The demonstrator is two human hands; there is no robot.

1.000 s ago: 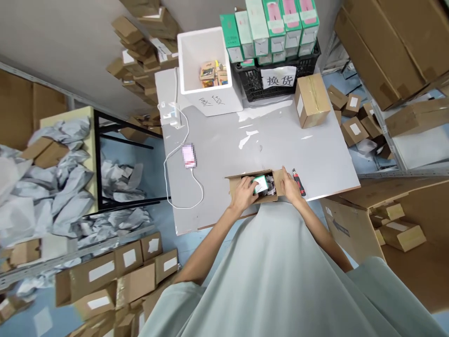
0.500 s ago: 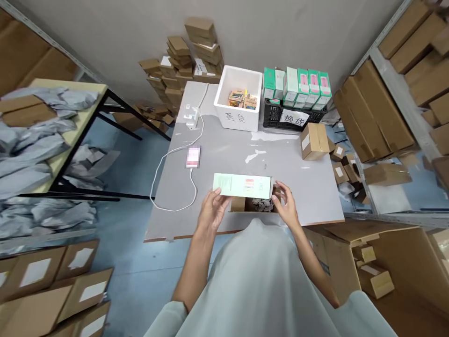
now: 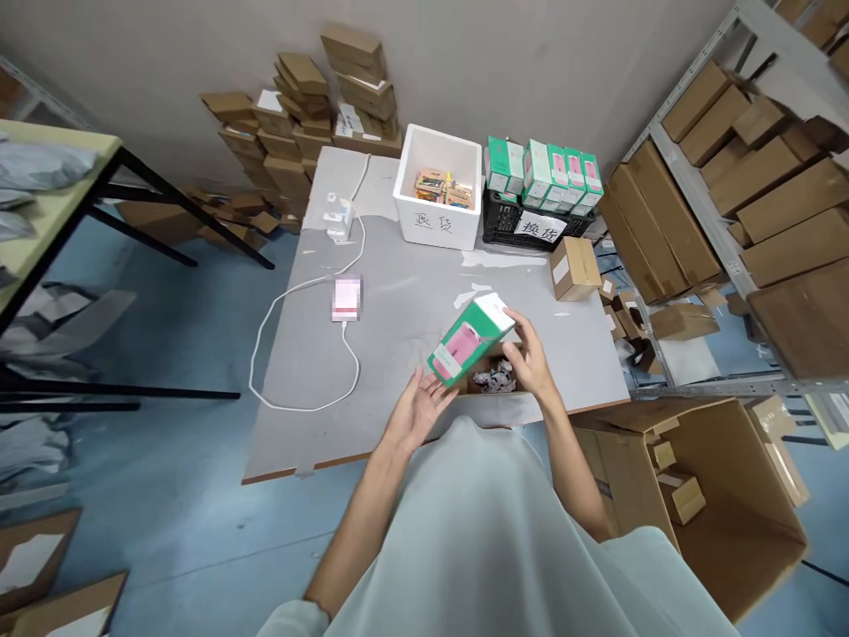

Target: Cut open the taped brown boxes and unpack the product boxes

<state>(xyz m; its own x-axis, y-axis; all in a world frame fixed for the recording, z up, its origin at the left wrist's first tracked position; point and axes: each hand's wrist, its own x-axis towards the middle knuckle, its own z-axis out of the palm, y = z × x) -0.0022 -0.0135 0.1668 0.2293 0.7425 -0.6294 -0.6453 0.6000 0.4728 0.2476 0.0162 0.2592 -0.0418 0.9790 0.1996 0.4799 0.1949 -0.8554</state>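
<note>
A green and white product box (image 3: 468, 345) with a pink picture on its front is held tilted above the table, its white end up to the right. My right hand (image 3: 531, 358) grips that upper end between thumb and fingers. Palm up, my left hand (image 3: 416, 411) bears the lower end on its fingers. Beneath the product box, close to the table's front edge, lies an open cardboard carton (image 3: 508, 386) with crumpled paper (image 3: 494, 376) in it. The product box hides part of this carton.
On the table (image 3: 298, 354) stand a white foam bin (image 3: 434, 232), a black crate (image 3: 497, 221) of similar green boxes and a small brown carton (image 3: 574, 270). A white cable (image 3: 256, 354) loops at left. A large open carton (image 3: 736, 495) stands at right.
The product box has turned from its pale printed side to its green and pink front, and its right end has risen. My view has shifted right.
</note>
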